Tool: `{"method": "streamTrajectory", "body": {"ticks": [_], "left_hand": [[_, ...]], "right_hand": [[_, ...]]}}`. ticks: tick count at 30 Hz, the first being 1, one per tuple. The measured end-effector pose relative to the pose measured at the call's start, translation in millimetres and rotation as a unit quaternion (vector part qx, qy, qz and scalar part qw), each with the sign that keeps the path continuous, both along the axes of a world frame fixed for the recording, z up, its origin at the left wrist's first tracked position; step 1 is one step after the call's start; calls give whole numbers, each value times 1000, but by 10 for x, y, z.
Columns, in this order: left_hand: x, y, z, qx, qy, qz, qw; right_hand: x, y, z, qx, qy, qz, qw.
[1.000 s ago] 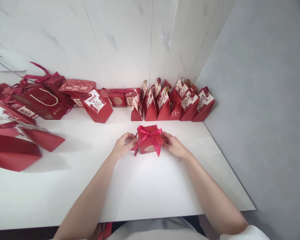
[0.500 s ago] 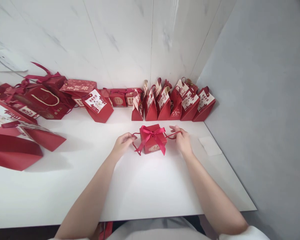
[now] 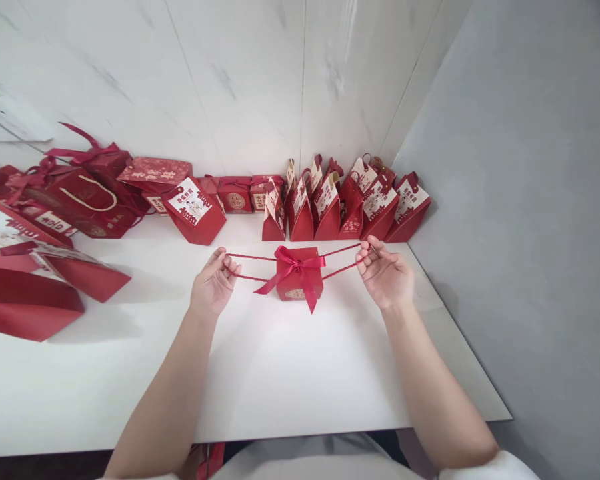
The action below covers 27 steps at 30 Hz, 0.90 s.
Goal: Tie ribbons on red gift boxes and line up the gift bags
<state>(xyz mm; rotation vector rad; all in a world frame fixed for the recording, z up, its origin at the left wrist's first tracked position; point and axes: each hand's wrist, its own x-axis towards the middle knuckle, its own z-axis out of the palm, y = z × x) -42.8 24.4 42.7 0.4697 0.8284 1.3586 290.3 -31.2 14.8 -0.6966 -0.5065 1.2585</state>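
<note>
A small red gift box [image 3: 305,277] with a pink-red ribbon bow [image 3: 299,265] on top is in the middle of the view, between my hands. A red cord loop stretches out from each of its sides. My left hand [image 3: 214,281] has its fingers curled round the left cord handle [image 3: 253,256], holding it taut. On the other side, my right hand [image 3: 387,275] grips the right cord handle [image 3: 341,251], which is also pulled straight. A gold emblem shows on the lower front of the box, partly behind a ribbon tail.
Several red triangular gift boxes [image 3: 325,213] with white printed tags stand along the wall [image 3: 250,80]. More red boxes and bags [image 3: 90,200] crowd the left of the white table [image 3: 290,373]. A grey wall [image 3: 530,200] bounds the right side.
Both hands have moved apart, outward from the box. The cords, slack and bent before, are now drawn out straight. The box has shifted slightly to the left.
</note>
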Motion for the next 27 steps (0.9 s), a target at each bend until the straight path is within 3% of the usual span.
{"method": "streamTrajectory", "body": {"ticks": [4,9,12,14,15,17,19,22,24,27], "left_hand": [[-42,7,48,31,-24,44,998],[-80,19,40,37,-36,57,997],[-101,44,-29,40,18,50,998],[-121,54,-86,46,140,8,989],[-130,53,-113,46,227,-16,973],[-136,37,-162,53,408,-53,910],[-112,8,-215,94,524,-97,841],[4,-25,-343,191,576,-205,768],[124,-22,-458,236,595,-229,733],[300,6,-604,283,590,-213,725]], "right_hand": [[7,-51,102,-1,78,24,997],[-54,-72,141,6,74,34,997],[-34,-28,55,3,11,30,999],[-4,9,-34,-38,-102,34,993],[6,21,-78,-74,-177,37,981],[6,26,-152,-135,-327,44,934],[-28,9,-207,-125,-427,74,893],[-128,3,-300,-22,-483,152,862],[-210,44,-390,17,-511,164,844],[-329,148,-515,44,-563,132,815]]}}
